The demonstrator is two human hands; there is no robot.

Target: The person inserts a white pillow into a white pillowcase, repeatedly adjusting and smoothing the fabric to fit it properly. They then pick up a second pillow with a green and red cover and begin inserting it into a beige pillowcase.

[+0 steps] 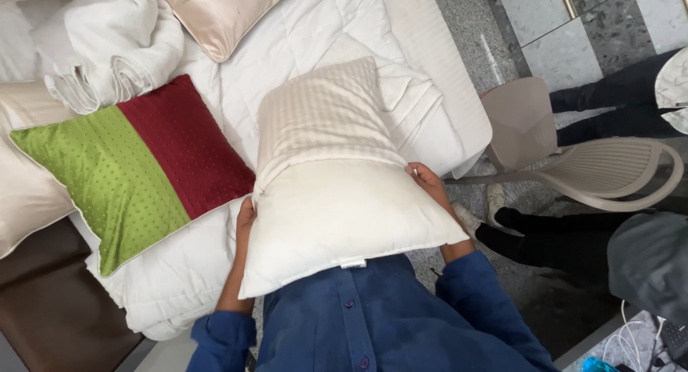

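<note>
Both grips are closed on one thing: the left hand (246, 218) is clamped on the left edge of the cream pillow (344, 214), and the right hand (428, 180) is clamped on its right edge, each where the striped pillowcase (322, 114) ends. The pillow is held upright against the blue shirt (373, 322), just in front of the chest, with its bare lower half hanging toward the person and its covered upper half pointing away, over the white bed (301, 28). Its long axis is seen running from the chest out toward the bed, tilted slightly to the right at the near end. The case mouth lies level with both hands, so neither hand is clearly nearer (the right sits a little farther from the chest). Left of the pillow, a green and red cushion (136, 168) is laid on the bed; right of the pillow, a beige chair (573, 164) is set on the floor.
</note>
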